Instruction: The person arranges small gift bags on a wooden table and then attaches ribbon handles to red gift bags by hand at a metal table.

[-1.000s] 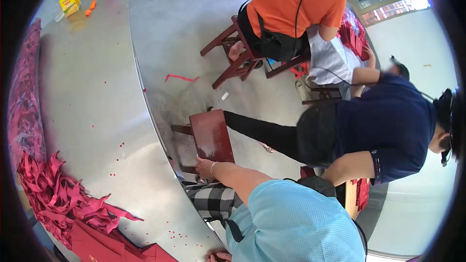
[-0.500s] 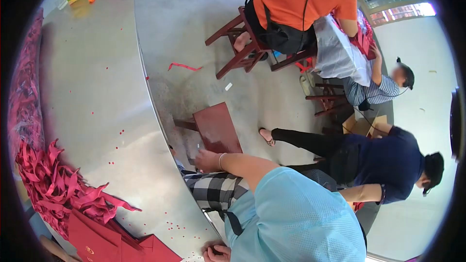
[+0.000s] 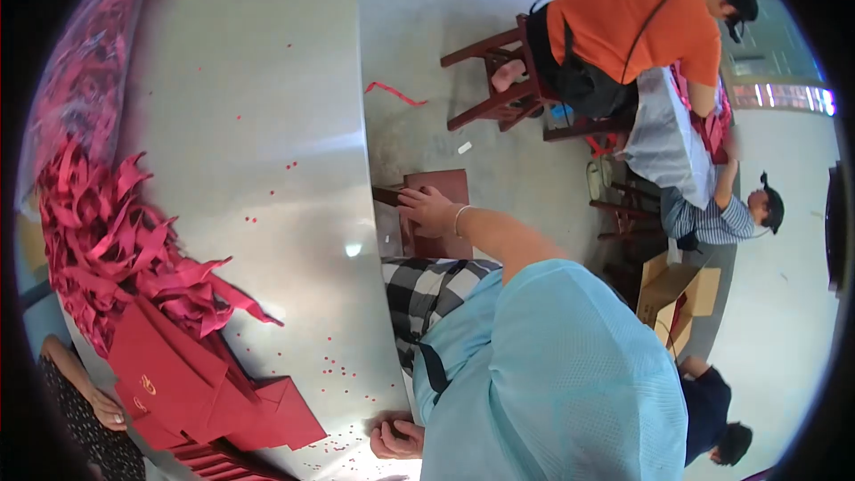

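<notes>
My right hand (image 3: 431, 212), with a thin bracelet at the wrist, reaches over a red-brown wooden stool (image 3: 448, 185) beside the table edge. Its fingers are stretched out and nothing shows in them. My left hand (image 3: 397, 439) rests at the edge of the metal table (image 3: 303, 98). Its fingers are curled in, hiding whatever may be inside. Small red dots of paper lie scattered close to it. Farther across the table are a stack of dark red folded paper bags (image 3: 191, 383) and a tangled heap of red ribbons (image 3: 134, 254).
A clear plastic bag (image 3: 89, 62) full of red ribbons lies along the far table side. Across the table is a person's hand (image 3: 109, 411). Beyond me, people in orange (image 3: 641, 9) and stripes (image 3: 708, 218) sit at a table. An open carton (image 3: 672, 303) stands beside a person in dark clothing.
My view has swung, moving the table rightward in the picture. My right hand has moved over the stool and its fingers have straightened. The person in dark clothing has bent down near the carton.
</notes>
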### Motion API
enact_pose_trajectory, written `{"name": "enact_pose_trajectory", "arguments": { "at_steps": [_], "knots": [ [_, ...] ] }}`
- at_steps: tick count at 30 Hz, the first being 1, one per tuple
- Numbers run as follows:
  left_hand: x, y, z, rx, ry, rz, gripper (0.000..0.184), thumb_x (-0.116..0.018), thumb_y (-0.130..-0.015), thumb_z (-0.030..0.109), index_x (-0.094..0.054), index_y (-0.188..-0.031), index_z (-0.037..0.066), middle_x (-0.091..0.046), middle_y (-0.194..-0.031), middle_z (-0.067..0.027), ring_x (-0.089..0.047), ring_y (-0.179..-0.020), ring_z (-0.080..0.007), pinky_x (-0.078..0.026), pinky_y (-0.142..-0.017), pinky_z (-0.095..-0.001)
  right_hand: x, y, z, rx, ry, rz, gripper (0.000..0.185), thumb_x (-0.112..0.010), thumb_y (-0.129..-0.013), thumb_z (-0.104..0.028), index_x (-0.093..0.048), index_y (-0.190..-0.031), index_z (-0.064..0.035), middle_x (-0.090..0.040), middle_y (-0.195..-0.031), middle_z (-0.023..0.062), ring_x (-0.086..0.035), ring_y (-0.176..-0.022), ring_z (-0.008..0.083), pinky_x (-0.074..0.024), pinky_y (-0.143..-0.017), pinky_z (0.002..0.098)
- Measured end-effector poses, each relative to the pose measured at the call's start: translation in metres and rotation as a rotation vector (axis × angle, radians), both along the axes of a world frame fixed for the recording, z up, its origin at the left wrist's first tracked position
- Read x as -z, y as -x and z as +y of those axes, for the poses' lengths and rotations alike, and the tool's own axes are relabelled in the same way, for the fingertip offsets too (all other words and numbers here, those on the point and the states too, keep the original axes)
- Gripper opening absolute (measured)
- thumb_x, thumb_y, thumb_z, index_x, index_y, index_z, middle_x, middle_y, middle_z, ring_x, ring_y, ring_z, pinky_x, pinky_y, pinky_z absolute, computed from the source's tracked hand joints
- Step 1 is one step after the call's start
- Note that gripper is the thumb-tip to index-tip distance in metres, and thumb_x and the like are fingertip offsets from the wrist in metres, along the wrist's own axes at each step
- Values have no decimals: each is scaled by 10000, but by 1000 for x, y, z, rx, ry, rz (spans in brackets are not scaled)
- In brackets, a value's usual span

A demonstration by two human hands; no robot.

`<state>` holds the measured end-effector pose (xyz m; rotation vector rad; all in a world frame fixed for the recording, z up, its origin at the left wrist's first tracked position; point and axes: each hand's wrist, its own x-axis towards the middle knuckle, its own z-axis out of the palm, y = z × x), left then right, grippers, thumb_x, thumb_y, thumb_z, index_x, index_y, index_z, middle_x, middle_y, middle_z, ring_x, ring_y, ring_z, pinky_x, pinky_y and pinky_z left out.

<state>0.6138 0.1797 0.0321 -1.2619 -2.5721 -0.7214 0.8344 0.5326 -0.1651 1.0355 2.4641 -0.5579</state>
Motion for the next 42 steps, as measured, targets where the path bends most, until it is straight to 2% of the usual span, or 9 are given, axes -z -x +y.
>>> {"name": "enact_pose_trajectory", "arguments": {
  "at_steps": [3,10,15,19,23,26,30,36,42],
  "knots": [
    [0,-2,7,-2,-75,2,189,-590,-895,163,-597,-1035,36,-564,-1059,-145,-521,-975,-323,-424,-842,-460,8,-15,24,-327,23,-81,659,-634,-782,-341,-454,-1375,-116,-383,-1492,97,-304,-1406,249,-380,-1003,459],
    [-9,-7,10,-79,-99,-25,126,-617,-810,63,-633,-925,14,-600,-1000,-169,-546,-893,-341,-473,-756,-447,-15,-11,100,-377,41,-185,520,-581,-850,-382,-507,-1280,-100,-481,-1389,96,-453,-1294,269,-412,-996,467],
    [-31,-10,15,-127,22,-163,116,-599,-809,27,-605,-923,7,-613,-976,-172,-554,-938,-371,-442,-862,-482,-31,-6,168,-519,149,-252,548,-627,-836,-354,-519,-1305,-94,-522,-1350,145,-529,-1200,314,-463,-931,474],
    [-21,-8,15,-258,-36,-78,165,-602,-776,25,-620,-941,25,-640,-975,-152,-587,-947,-344,-450,-880,-458,18,-4,210,-512,250,152,494,-621,-837,-255,-536,-1281,-55,-621,-1127,248,-582,-1038,427,-465,-942,478],
    [-10,-8,18,-491,-127,-68,173,-615,-821,10,-628,-993,-4,-639,-1067,-172,-593,-990,-332,-467,-889,-400,19,13,230,-603,323,308,499,-636,-843,-254,-530,-1285,-50,-621,-1148,228,-596,-1032,416,-472,-931,486],
    [-10,-4,23,-506,-90,24,155,-630,-819,18,-641,-974,6,-643,-1080,-157,-596,-1012,-314,-477,-893,-377,-6,13,216,-260,468,630,411,-608,-909,-205,-530,-1294,-86,-635,-1135,198,-631,-1006,356,-521,-855,414],
    [-14,-7,29,-502,-76,98,123,-611,-825,19,-638,-945,15,-646,-1071,-140,-591,-1004,-305,-465,-898,-376,-10,-13,194,-316,523,751,371,-590,-924,-173,-545,-1286,-106,-649,-1097,187,-645,-962,336,-528,-822,387],
    [-16,-8,32,-528,-62,148,99,-602,-825,39,-646,-910,15,-656,-1016,-143,-586,-970,-321,-461,-875,-388,-105,6,175,-567,571,819,312,-599,-891,-111,-594,-1196,-45,-673,-1033,153,-659,-885,309,-524,-785,382],
    [-16,-9,33,-568,-97,150,101,-604,-816,54,-642,-903,21,-655,-1011,-124,-581,-951,-329,-480,-851,-397,-209,49,163,-1106,264,1298,336,-650,-766,-6,-636,-1101,-26,-679,-1000,111,-636,-769,281,-503,-706,382]
  ]
}}
